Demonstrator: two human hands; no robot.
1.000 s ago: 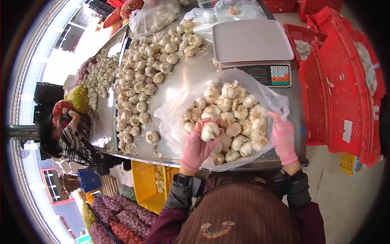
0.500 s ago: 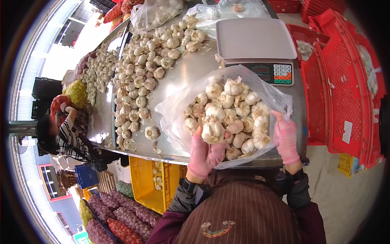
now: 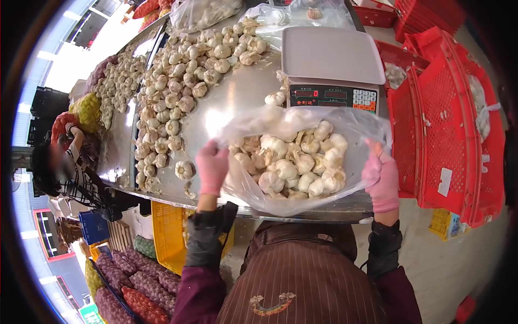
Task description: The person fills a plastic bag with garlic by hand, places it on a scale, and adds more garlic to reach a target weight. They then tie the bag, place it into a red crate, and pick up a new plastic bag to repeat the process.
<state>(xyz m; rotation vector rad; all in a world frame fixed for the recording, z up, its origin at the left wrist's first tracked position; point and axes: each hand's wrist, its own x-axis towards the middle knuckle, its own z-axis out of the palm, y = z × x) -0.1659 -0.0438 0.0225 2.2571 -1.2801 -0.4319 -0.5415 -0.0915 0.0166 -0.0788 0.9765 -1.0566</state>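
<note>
A clear plastic bag (image 3: pixel 251 201) lies on the metal table in front of me, its mouth stretched wide. Many garlic bulbs (image 3: pixel 286 169) fill it. My left hand (image 3: pixel 212 168), in a pink glove, is closed on the bag's left edge. On the opposite side my right hand (image 3: pixel 381 178), gloved alike, pinches the right edge of the bag. Just beyond the bag's far rim, a single garlic bulb (image 3: pixel 275 98) sits beside the digital scale (image 3: pixel 334 56). The scale's pan holds nothing, and a red 0 glows on its display.
Loose garlic (image 3: pixel 172 102) is heaped along the table's left part. A filled plastic bag (image 3: pixel 205 13) stands at the back. Red crates (image 3: pixel 448 129) line the right side; a yellow crate (image 3: pixel 168 232) is below the table. Another person (image 3: pixel 81 173) works at far left beside mesh sacks (image 3: pixel 89 113).
My left hand has let go of a garlic bulb inside the bag and moved left to its edge. The bag's mouth is pulled wider. The view has shifted slightly.
</note>
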